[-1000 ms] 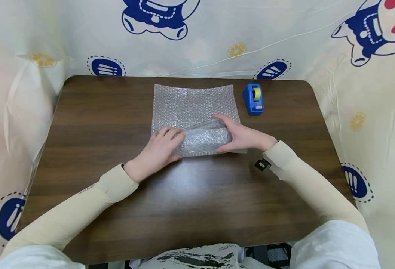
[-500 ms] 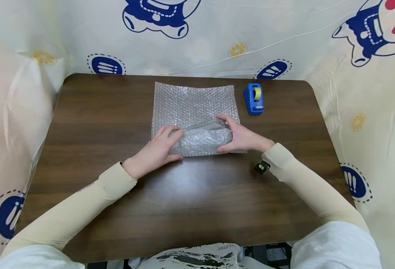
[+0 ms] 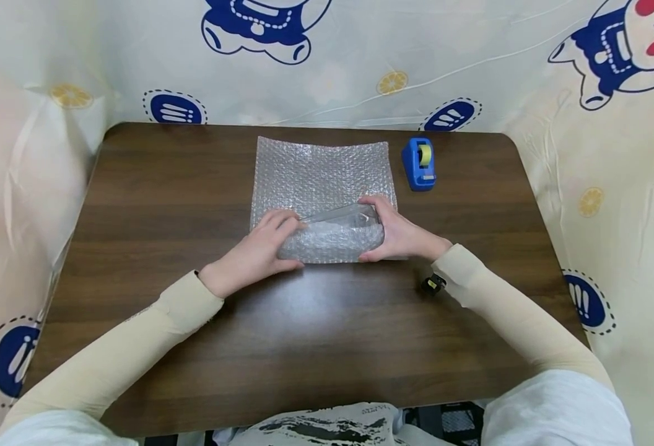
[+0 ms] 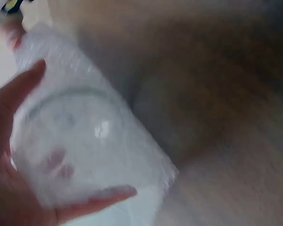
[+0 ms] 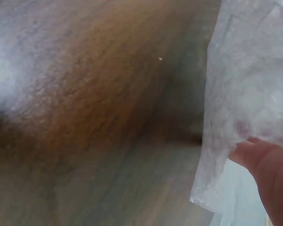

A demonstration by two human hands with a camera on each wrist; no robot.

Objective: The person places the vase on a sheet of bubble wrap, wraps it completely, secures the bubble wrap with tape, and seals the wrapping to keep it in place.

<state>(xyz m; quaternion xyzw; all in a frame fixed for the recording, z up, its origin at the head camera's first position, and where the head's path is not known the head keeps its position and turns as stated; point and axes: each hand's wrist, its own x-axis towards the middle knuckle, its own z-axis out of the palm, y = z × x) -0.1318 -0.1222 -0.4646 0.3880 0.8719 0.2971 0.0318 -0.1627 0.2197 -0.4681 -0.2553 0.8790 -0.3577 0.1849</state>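
A sheet of bubble wrap (image 3: 324, 167) lies on the table, its near part folded up over a clear glass (image 3: 355, 212) lying on its side. The glass's round rim shows blurred through the wrap in the left wrist view. My left hand (image 3: 256, 251) holds the left end, thumb at the near edge and fingers on the far side. At the right end, my right hand (image 3: 402, 232) grips the glass and wrap, thumb in front and fingers behind. In the right wrist view the right thumb (image 5: 262, 160) presses on the bubble wrap (image 5: 250, 84).
A blue tape dispenser (image 3: 418, 164) with a yellowish roll stands at the back right, beyond the wrap. The dark wooden table (image 3: 305, 347) ends at printed cloth (image 3: 332, 74) behind and on both sides.
The wrapped glass has shifted slightly towards me between both hands, and the right fingertips have come down a little. The tape dispenser stays in place.
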